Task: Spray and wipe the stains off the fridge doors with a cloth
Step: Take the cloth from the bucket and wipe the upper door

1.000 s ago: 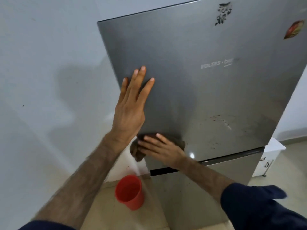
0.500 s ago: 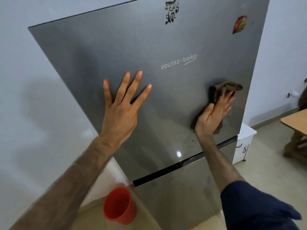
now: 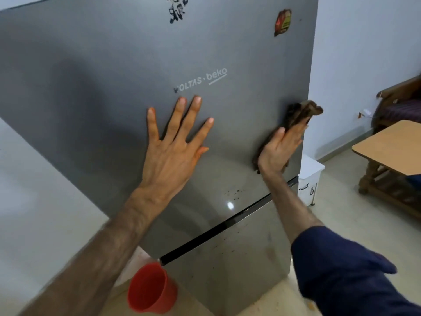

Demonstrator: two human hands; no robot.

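Fridge: the big grey upper door (image 3: 118, 71) fills most of the view. Its top and left side are cut off by the picture edge. White letters on it read VOLTAS beko.
Lower door: the lower door (image 3: 241, 267) sits under a dark gap. Its bottom is cut off, and faint marks on it are hard to make out.
Stains: small dark specks (image 3: 234, 192) sit low on the upper door, just above the gap, between the two arms.
Left hand: the left hand (image 3: 173, 153) lies flat on the upper door, just under the letters. Its fingers (image 3: 180, 117) are straight and spread wide. It holds nothing.
Right hand: the right hand (image 3: 279, 149) presses the cloth on the door near the right edge. Its fingers are straight and close together. The tips are blurry.
Cloth: the brown cloth (image 3: 300, 112) is bunched up under the right hand. It sticks out above the fingertips and a bit below the palm. Most of it is hidden by the hand.
Sleeve: a dark blue sleeve (image 3: 346, 274) covers the right arm from the elbow.
Cup: a red cup (image 3: 150, 290) sits on the floor by the fridge's left corner. Its top part is hidden by the fridge.
Sticker: a red sticker (image 3: 282, 22) is high on the door, too blurry to read. A black mark (image 3: 177, 9) is at the top, partly cut off.
Desk: a wooden desk (image 3: 391, 144) stands on the right, partly out of view.
White box: a small white box (image 3: 309, 176) peeks out behind the fridge.
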